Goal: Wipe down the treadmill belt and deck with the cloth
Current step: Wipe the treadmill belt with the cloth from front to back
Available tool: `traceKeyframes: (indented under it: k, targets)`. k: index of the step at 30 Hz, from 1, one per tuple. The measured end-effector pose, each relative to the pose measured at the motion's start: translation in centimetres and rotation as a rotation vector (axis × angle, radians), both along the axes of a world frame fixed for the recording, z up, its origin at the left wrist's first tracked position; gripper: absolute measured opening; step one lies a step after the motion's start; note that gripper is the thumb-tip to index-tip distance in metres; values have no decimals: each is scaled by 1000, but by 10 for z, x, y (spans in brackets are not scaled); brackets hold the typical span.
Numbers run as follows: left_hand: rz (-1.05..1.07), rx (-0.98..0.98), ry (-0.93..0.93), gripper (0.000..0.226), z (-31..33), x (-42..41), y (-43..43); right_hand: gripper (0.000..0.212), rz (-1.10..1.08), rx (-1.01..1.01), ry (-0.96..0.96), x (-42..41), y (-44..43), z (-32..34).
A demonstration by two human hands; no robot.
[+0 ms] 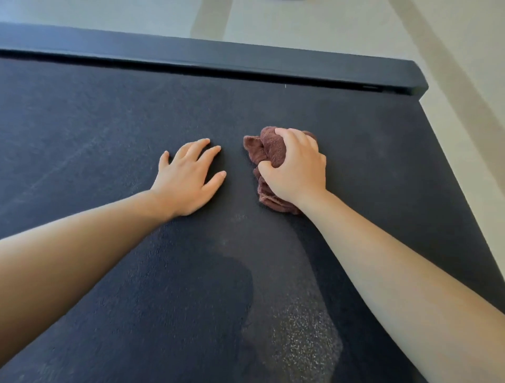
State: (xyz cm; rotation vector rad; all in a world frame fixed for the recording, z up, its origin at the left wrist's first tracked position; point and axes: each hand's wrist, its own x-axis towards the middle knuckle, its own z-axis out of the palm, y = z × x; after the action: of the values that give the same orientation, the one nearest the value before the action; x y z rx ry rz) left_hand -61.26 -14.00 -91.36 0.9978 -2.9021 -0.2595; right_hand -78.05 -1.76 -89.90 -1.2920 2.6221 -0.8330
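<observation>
Open belt [109, 123], rail [246, 61] at far edge.
Flat on it, left hand [188, 177] lies just beside cloth [269, 151], narrow gap between. Bare belt wide to left and beyond, up to the raised rail.

Apart from the job, all I can see is floor [314, 24], pale and smooth, filling the top of my view and running down the right side. Its left part reads grey-green; the middle and right look creamier. A faint stripe [210, 19] slants across it near the top middle, and a wider beige band [437, 68] runs diagonally down the right. A dark sliver [289, 0] pokes in at the very top edge; I can't tell what it is.
</observation>
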Motion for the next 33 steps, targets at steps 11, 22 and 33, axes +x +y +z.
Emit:
traceKeyframes:
  k: [11, 22, 33]
  targets:
    - [-21, -16, 52, 60, -6, -60, -84, 60, 45, -31, 4, -39, -63, -6]
    - [-2, -21, 163, 73, -9, -61, -86, 55, 8, -68, 12, -82, -137, -7]
    - [-7, -23, 155, 67, -8, -61, -84, 59, 143, -10, 30, -86, -149, 0]
